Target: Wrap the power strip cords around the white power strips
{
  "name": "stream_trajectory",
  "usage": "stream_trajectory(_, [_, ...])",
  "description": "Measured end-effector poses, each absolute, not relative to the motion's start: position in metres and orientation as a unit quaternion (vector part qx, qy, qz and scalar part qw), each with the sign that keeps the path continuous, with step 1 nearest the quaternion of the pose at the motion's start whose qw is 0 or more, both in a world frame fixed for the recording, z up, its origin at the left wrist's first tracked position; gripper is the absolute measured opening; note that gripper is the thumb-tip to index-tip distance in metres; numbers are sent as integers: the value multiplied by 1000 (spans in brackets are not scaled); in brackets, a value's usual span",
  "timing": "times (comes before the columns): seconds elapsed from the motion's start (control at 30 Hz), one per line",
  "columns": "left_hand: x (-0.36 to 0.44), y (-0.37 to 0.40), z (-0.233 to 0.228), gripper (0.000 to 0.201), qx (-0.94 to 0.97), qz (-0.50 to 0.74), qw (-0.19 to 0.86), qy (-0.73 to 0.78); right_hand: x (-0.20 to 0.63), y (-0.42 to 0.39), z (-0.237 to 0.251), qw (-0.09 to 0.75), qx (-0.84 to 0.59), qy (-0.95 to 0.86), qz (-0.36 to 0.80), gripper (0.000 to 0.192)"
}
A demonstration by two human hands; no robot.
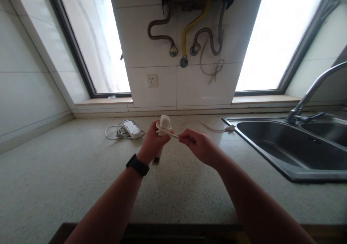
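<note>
- Over the middle of the speckled counter (81, 186), the left hand (157, 137) wraps around a white device (165, 121), holding it off to the front of the person.
- A pale cord (175, 136) loops around the device's upper part and runs tautly to the right hand (197, 142), which pinches it between thumb and fingers.
- Below the left hand, the device's lower end shows a dark opening, too small to make out.
- Around the left wrist sits a black band (137, 165).
- To the left, a white power strip (132, 129) lies on the counter beside its coiled gray cable (111, 132).
- To the right, a white plug (230, 128) lies by the sink (262, 164); whether its thin lead joins the held cord, I cannot tell.
</note>
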State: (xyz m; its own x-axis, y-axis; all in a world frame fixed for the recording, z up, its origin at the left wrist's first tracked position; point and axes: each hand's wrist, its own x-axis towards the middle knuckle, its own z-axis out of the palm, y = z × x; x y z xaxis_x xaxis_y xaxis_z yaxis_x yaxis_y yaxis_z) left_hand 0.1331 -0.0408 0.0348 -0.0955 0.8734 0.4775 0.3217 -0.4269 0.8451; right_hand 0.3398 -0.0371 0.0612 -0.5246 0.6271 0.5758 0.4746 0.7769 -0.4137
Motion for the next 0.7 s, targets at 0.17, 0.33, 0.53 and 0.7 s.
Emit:
stream_trajectory(0.17, [139,-53,37,31,655,553,315,408,348,-27,60,337,-320,-878,114,33])
stream_trajectory(0.33, [146,-65,39,24,640,511,439,370,353,-20,57,302,-275,-897,171,36])
stream_trajectory(0.53, [152,-72,37,37,642,472,534,283,356,-6,47,293,-233,-888,267,37])
stream_trajectory(0.7, [157,-76,35,47,647,428,578,253,357,3,40,258,-200,-872,365,40])
